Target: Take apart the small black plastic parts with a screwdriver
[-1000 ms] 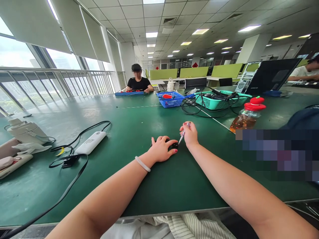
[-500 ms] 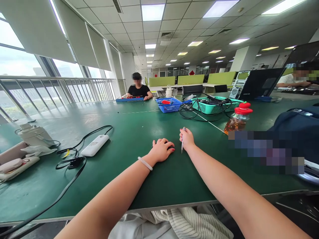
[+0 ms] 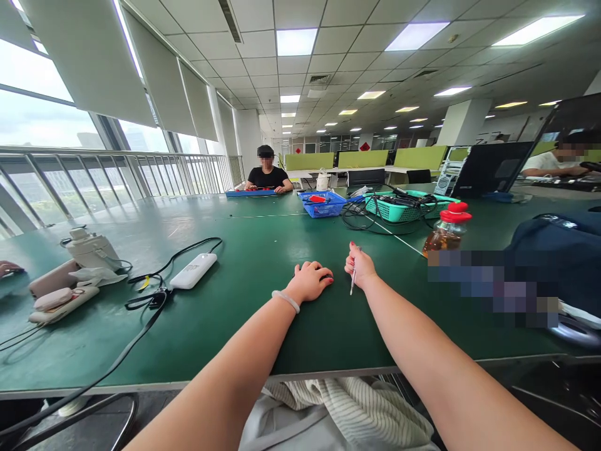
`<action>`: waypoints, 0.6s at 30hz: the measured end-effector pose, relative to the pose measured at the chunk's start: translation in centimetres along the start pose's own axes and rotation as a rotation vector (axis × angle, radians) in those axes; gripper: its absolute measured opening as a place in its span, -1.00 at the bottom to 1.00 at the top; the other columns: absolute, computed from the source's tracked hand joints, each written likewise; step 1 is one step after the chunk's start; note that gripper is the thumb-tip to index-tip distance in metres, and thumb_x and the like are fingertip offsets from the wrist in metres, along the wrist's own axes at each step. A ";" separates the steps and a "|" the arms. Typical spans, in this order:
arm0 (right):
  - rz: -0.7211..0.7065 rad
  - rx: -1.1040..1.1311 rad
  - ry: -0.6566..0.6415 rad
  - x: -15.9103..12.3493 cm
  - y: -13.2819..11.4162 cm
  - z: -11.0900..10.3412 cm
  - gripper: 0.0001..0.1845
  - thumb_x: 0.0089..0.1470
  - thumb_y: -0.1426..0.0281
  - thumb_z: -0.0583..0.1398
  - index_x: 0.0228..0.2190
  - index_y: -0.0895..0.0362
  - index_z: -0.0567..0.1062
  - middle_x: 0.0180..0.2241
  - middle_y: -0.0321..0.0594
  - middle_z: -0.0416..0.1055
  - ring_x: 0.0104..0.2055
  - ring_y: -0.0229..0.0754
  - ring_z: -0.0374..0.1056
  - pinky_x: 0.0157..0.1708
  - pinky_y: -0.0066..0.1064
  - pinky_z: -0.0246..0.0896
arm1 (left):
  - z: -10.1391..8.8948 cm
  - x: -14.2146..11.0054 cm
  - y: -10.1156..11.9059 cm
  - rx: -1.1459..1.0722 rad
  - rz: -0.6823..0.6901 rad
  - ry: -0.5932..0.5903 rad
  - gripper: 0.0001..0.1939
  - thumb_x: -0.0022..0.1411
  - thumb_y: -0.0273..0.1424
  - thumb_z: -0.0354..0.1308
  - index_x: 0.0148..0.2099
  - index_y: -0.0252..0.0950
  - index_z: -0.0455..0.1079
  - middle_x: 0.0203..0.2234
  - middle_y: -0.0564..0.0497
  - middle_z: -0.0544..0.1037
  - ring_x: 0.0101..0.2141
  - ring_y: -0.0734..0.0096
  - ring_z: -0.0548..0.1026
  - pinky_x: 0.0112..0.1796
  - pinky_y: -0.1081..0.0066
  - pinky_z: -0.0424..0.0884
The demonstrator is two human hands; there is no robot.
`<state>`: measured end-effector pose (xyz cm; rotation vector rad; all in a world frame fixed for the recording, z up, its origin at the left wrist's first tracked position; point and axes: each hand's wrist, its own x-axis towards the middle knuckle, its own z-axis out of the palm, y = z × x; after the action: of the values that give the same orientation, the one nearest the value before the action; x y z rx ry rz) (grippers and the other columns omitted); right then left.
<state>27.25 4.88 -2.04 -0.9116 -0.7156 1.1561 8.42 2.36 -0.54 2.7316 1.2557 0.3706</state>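
My left hand [image 3: 310,280], a white bracelet on its wrist, lies curved over a small black object on the green table [image 3: 263,338]. Most of that object is under the palm and fingers; its rounded dark edge looks like a computer mouse [image 3: 325,276]. To the right, my right hand [image 3: 361,266] is closed around a slim silver pen-like tool [image 3: 354,280]. The tool's thin end points down towards the tabletop, and its upper part is inside my fist. Whether it is a pen or a small screwdriver I cannot tell. A gap of bare table separates the hands.
Left of my arms lie a white power bank [image 3: 193,271], a black cable [image 3: 141,338] and a white bottle [image 3: 94,250]. Ahead are a blue basket [image 3: 323,208] and a green basket [image 3: 394,212] with cables. A red-lidded bottle [image 3: 444,235] stands right. A person [image 3: 267,176] sits opposite.
The view has shifted, so things appear further right. My right hand has turned slightly, with its thumb now raised and the tool tilted differently. My left hand remains over the dark object.
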 end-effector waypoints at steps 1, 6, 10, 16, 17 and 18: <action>0.022 -0.004 -0.017 -0.2 -0.1 -0.1 -0.43 0.12 0.02 0.20 -0.58 0.05 0.01 -0.76 -0.50 -0.01 -0.75 -0.43 -0.19 -0.76 -0.52 -0.24 | 0.0 0.0 0.0 0.000 -0.001 0.001 -0.62 0.41 -0.10 -0.15 0.09 0.03 0.40 0.07 -0.05 0.38 0.11 0.06 0.27 0.14 -0.18 0.14; 0.110 -0.022 -0.082 -0.9 -0.7 -0.2 -0.50 0.29 0.07 -0.08 -0.61 0.06 0.06 -0.78 -0.40 0.03 -0.75 -0.37 -0.15 -0.74 -0.50 -0.24 | 0.0 0.0 0.1 -0.004 -0.005 0.006 -0.61 0.41 -0.10 -0.15 0.10 0.03 0.39 0.08 -0.05 0.38 0.12 0.07 0.27 0.15 -0.14 0.15; 0.168 -0.052 -0.135 -1.1 -1.1 -0.1 -0.50 0.30 0.16 -0.18 -0.63 0.06 0.08 -0.79 -0.36 0.03 -0.75 -0.34 -0.16 -0.72 -0.49 -0.27 | 0.0 -0.1 0.3 0.002 -0.014 0.008 -0.61 0.42 -0.11 -0.16 0.12 0.03 0.39 0.08 -0.05 0.39 0.12 0.08 0.27 0.15 -0.12 0.17; 0.225 -0.100 -0.208 -0.8 -1.3 -0.1 -0.49 0.28 0.15 -0.19 -0.65 0.05 0.09 -0.80 -0.36 0.00 -0.75 -0.33 -0.20 -0.72 -0.48 -0.30 | 0.0 0.1 0.4 0.008 -0.036 0.004 -0.61 0.42 -0.12 -0.16 0.12 0.03 0.38 0.10 -0.05 0.38 0.14 0.09 0.25 0.17 -0.15 0.13; 0.228 -0.106 -0.215 -0.8 -1.3 -0.2 -0.49 0.28 0.14 -0.19 -0.65 0.05 0.09 -0.80 -0.37 0.00 -0.75 -0.33 -0.20 -0.72 -0.48 -0.30 | 0.0 0.1 0.5 0.007 -0.038 0.000 -0.61 0.42 -0.13 -0.17 0.13 0.04 0.38 0.11 -0.04 0.38 0.15 0.09 0.24 0.18 -0.15 0.11; 0.231 -0.112 -0.221 -0.7 -1.3 -0.2 -0.49 0.28 0.12 -0.19 -0.65 0.05 0.09 -0.80 -0.37 -0.01 -0.75 -0.33 -0.20 -0.72 -0.49 -0.30 | 0.0 0.2 0.5 0.005 -0.039 -0.004 -0.61 0.43 -0.13 -0.17 0.13 0.04 0.37 0.12 -0.04 0.37 0.16 0.09 0.23 0.19 -0.17 0.09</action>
<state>27.82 3.94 -1.00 -0.9884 -0.8779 1.4488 8.87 2.16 -0.42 2.7061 1.3088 0.3585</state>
